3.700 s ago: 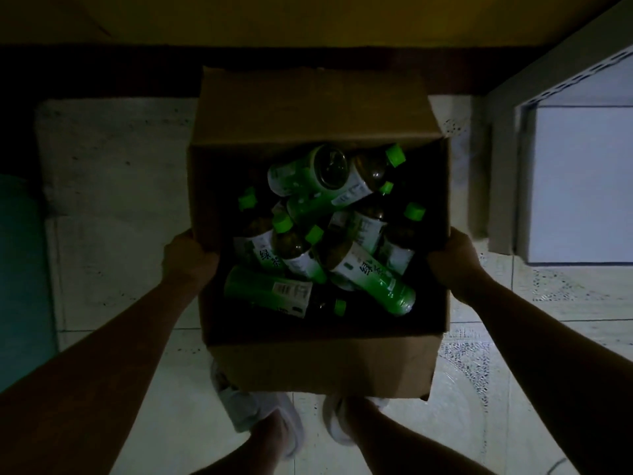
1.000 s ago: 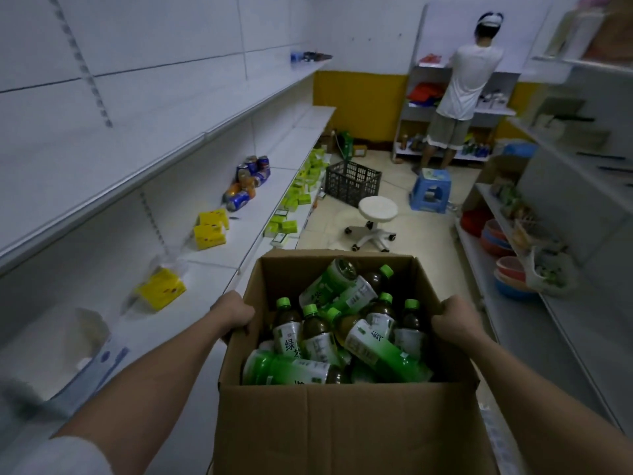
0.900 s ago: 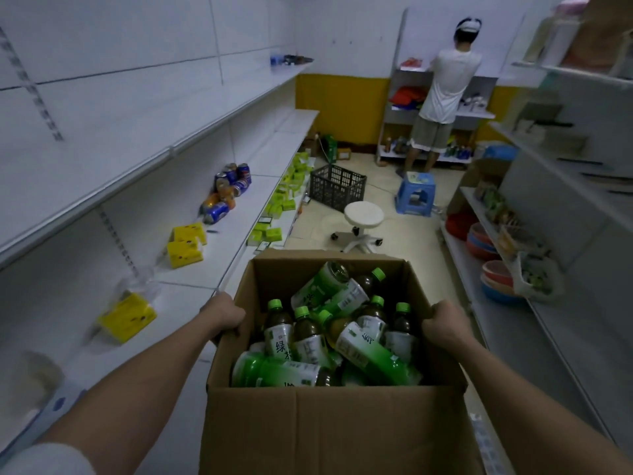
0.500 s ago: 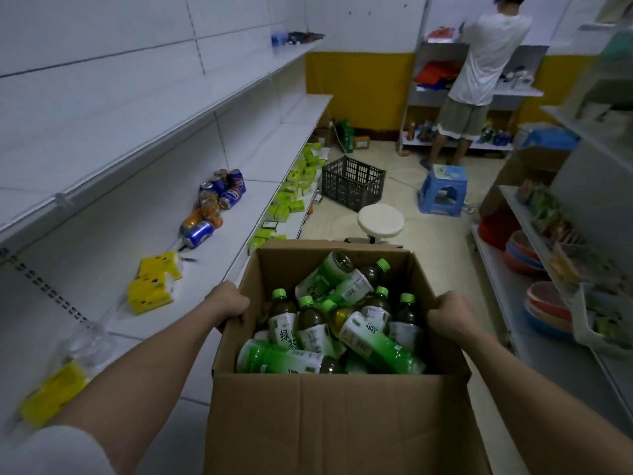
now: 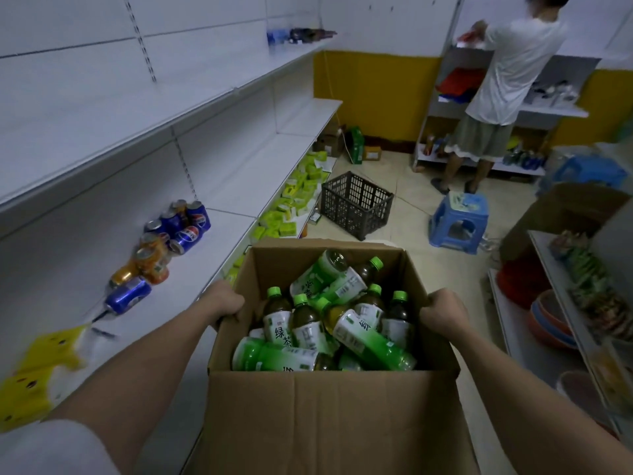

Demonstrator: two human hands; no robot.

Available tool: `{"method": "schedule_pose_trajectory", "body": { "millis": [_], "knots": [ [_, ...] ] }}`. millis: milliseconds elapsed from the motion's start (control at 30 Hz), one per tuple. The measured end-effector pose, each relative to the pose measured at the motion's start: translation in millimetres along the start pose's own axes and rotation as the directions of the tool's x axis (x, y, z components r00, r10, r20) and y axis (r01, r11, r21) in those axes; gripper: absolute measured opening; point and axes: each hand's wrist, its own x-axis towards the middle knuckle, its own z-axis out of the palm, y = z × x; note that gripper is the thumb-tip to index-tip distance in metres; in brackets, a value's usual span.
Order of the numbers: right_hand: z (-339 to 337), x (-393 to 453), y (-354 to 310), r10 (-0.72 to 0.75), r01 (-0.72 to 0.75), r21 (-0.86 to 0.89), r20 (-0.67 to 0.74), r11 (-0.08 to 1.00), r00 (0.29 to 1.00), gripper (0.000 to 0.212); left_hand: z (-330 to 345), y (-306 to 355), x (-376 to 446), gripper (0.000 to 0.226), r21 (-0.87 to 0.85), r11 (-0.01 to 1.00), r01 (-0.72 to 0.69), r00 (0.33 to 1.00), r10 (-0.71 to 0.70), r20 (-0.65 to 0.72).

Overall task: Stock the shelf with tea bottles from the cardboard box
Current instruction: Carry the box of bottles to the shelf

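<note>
I hold an open cardboard box [image 5: 329, 419] in front of me, lifted off the floor. My left hand [image 5: 224, 301] grips its left rim and my right hand [image 5: 443, 311] grips its right rim. Inside lie several green-capped tea bottles [image 5: 368, 339] with green and white labels, some upright, some on their sides. The white shelf [image 5: 191, 269] runs along my left, level with the box's left side.
Soda cans [image 5: 171, 231] and yellow packs [image 5: 41, 375] lie on the left shelf. Green packs [image 5: 294, 200] sit on the lower shelf. A black crate [image 5: 356, 204] and blue stool [image 5: 459, 217] stand on the floor ahead. A person [image 5: 503, 80] works at the far shelves. Bowls [image 5: 551, 323] fill the right shelf.
The box came up from the floor earlier. Over the last second I moved forward along the aisle; the cans and yellow packs slid nearer and left. Both hands kept their grip.
</note>
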Motion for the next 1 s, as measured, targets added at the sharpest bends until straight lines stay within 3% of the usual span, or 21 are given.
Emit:
{"method": "schedule_pose_trajectory", "body": {
  "millis": [233, 500, 633, 733, 800, 1000],
  "knots": [
    [-19.1, 166.2, -22.4, 0.080, -0.078, 0.071, -0.018, 0.994, 0.997, 0.011, 1.8, 101.5, 159.4, 0.022, 0.084, 0.995, -0.049, 0.999, 0.048, 0.004],
    [-58.6, 353.8, -58.0, 0.046, -0.046, 0.042, 0.005, 0.998, 0.999, 0.016, -7.9, 220.7, 290.5, 0.028, 0.069, 0.997, -0.030, 0.998, 0.033, -0.051],
    [-62.4, 465.9, -70.3, -0.044, 0.042, 0.022, 0.070, 0.999, 0.997, 0.017, 12.7, 252.3, 354.8, 0.012, -0.032, 0.998, 0.049, 0.997, -0.050, -0.051],
    [-62.9, 541.4, -78.6, -0.124, 0.127, -0.012, 0.140, 0.992, 0.982, 0.016, 33.1, 265.3, 396.4, 0.026, -0.176, 0.978, 0.110, 0.988, -0.126, -0.083],
    [-64.6, 588.4, -88.3, -0.177, 0.189, -0.045, 0.189, 0.981, 0.966, 0.015, 41.1, 284.2, 407.3, 0.015, -0.208, 0.963, 0.172, 0.974, -0.198, -0.108],
    [-47.4, 707.4, -156.6, -0.290, 0.372, -0.191, 0.355, 0.908, 0.889, 0.023, 65.0, 301.7, 440.8, 0.015, -0.314, 0.880, 0.357, 0.900, -0.414, -0.135]
  ]
}}
